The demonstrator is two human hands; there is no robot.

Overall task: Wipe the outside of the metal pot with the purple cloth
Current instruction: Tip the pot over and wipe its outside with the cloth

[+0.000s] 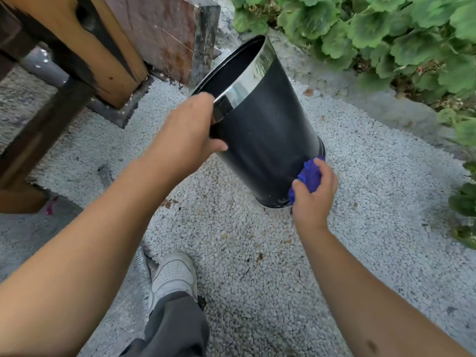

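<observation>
Fingers (325, 176) of the right hand (313, 199) curled round a bunched purple cloth (310, 175), thumb pinching it from the near side; cloth pressed to the lower wall of the metal pot (265, 140), just above its base. Fingers of the left hand (185, 132) hooked over the rim and out of sight inside; only the thumb (219, 146) shows, lying flat on the outer wall below the shiny band (247, 81).

Pot: dark, tapered, tilted with its mouth leaning away up-left from the right-hand fingers. Base edge meets the white gravel (257, 266) directly beneath the cloth; whether the whole base touches the ground cannot be told.

Judgement: wiping under way at the bottom of the near-right side; far side not visible, so coverage unknown.

Outward from the hands: white shoe (172, 275) and grey trouser leg (172, 328) below the left forearm; wooden post (108, 55) and stone block (164, 34) beyond the left-hand fingers; leafy plants (386, 34) beyond and right of the right-hand fingers.

Risks:
- The pot stands on loose stones; sideways push from the cloth could make the base skid or roll.
- Rim hold is one-handed; a slip drops the pot.
- Cloth this low may drag grit and scratch the wall.
</observation>
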